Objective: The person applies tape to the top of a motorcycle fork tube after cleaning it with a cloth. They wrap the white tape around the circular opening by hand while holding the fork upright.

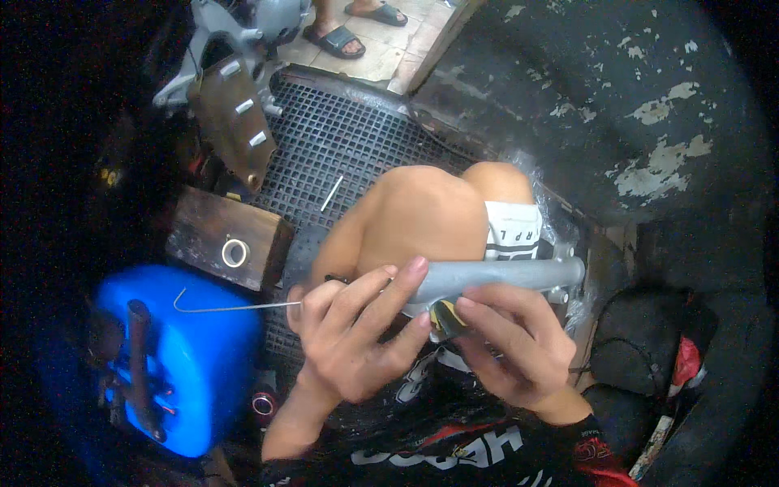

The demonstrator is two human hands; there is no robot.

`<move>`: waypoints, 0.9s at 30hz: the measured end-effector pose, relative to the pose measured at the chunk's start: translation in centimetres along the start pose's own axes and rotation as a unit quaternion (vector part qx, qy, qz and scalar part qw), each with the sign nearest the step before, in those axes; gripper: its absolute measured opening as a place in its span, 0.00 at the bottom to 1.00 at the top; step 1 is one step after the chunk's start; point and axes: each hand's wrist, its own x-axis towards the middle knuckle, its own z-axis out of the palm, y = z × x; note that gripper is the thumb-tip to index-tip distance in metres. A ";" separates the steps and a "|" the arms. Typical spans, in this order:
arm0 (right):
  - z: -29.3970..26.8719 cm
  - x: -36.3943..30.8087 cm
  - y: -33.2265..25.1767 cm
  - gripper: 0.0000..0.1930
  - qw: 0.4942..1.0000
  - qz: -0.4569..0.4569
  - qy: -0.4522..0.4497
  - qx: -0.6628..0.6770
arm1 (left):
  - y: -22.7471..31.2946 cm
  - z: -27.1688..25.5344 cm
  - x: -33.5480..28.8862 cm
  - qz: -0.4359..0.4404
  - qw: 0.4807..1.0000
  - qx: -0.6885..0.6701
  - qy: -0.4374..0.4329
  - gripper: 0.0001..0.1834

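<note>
A grey metal tube (511, 277) lies across my lap, with small lugs at its right end. My left hand (349, 345) is closed, its fingertips against the tube. A thin hooked wire (235, 308) sticks out leftward from its fingers, though the grip itself is hidden. Between the two hands is a small, curved dark-and-yellow piece (448, 320), just below the tube. My right hand (523, 337) pinches it with thumb and fingers, and my left thumb touches its left side.
At left stand a blue plastic container (199, 357) with dark tools on top and a wooden block (223, 219) bearing a tape ring (235, 253). A black grid mat (312, 134) covers the floor. Another person's sandalled foot (337, 39) is beyond it. A peeling wall (584, 89) rises at right.
</note>
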 end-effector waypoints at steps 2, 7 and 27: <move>0.0 0.0 0.1 0.23 1.000 -0.013 -0.009 -0.019 | 0.2 -0.1 0.1 0.000 1.000 0.003 -0.009 0.09; -0.5 1.0 0.4 0.23 0.999 -0.002 -0.012 -0.039 | 0.2 -0.2 0.2 0.002 1.000 -0.008 -0.019 0.09; -0.3 0.7 0.9 0.21 1.000 -0.007 0.026 -0.011 | -0.2 0.1 -0.5 -0.005 0.999 -0.017 -0.029 0.13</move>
